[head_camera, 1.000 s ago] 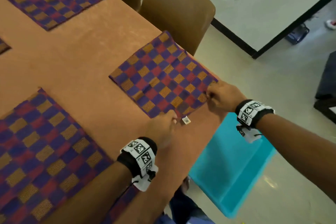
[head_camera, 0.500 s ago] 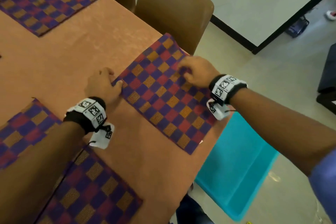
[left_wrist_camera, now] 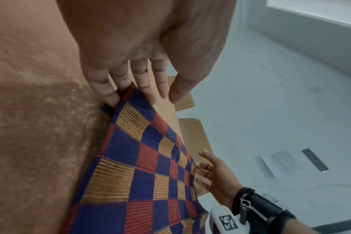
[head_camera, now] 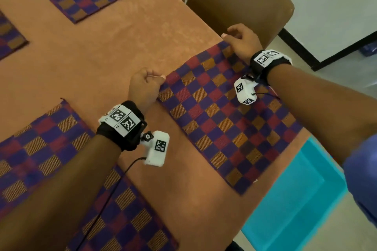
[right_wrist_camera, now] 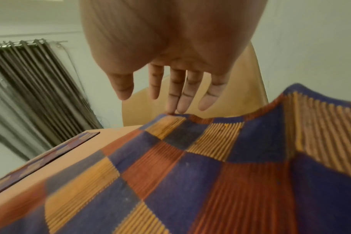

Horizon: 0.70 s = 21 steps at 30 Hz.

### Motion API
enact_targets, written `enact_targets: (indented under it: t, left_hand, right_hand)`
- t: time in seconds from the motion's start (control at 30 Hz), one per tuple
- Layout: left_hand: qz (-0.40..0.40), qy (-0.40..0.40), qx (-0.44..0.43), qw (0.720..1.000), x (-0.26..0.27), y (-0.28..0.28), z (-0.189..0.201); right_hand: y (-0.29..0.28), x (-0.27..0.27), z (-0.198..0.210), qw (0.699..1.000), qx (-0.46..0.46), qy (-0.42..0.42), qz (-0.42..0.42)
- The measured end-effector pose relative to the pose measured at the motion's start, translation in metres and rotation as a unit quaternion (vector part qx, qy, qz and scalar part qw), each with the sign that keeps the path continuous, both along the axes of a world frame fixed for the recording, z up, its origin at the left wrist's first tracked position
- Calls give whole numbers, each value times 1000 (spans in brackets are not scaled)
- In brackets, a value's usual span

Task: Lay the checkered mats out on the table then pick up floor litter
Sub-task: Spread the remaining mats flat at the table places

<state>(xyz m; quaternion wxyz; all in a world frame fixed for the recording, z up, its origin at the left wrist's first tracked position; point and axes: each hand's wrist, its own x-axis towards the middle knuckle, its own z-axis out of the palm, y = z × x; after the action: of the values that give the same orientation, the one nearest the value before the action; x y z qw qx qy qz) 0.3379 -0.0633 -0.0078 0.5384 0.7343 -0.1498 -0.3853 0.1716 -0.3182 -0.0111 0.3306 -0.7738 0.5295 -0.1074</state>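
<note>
Left hand point(head_camera: 144, 87), right hand point(head_camera: 242, 43), fingers relaxed, press checkered mat point(head_camera: 224, 120) corners at ten and twelve o'clock on surface point(head_camera: 122, 47)

Ribbed woven cloth mat point(head_camera: 224, 124) on matt mottled table point(head_camera: 122, 47)
</note>
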Motion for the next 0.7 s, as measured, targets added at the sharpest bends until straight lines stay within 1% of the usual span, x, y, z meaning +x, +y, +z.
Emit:
enact_targets:
  t: [0.1,0.17,0.2,0.27,0.33,0.4,0.43,0.5,0.57,0.7]
  left_hand:
    - [37,-19,-86,995,0,7,2]
    - [36,-41,-119,991,-3,11,2]
    - [41,-37,-130,990,-4,13,0]
    - [63,8,-147,987,-4,17,-3]
    - [96,73,-143,982,0,16,-6]
    - [129,124,-118,977,7,13,-10]
    - [142,130,-112,975,11,10,-11]
    - [152,96,-106,978,20,5,-15]
    - [147,46,-96,983,29,2,-15]
    - [127,12,-102,987,43,-1,-12]
  right_hand:
    - [-6,6,-1,999,32,5,-10]
    - [-9,8,-2,999,39,16,-5]
    - [-10,9,-1,999,37,22,-5]
    - [-10,10,0,999,47,12,-15]
    - [-11,10,-2,998,60,6,-17]
    - [-9,11,-3,999,39,-8,-17]
    - [-10,12,-2,999,27,-22,-15]
    - [-9,15,0,998,39,-44,5]
    - [-7,18,5,995,79,-59,36]
    - [-11,17,8,982,134,-112,77]
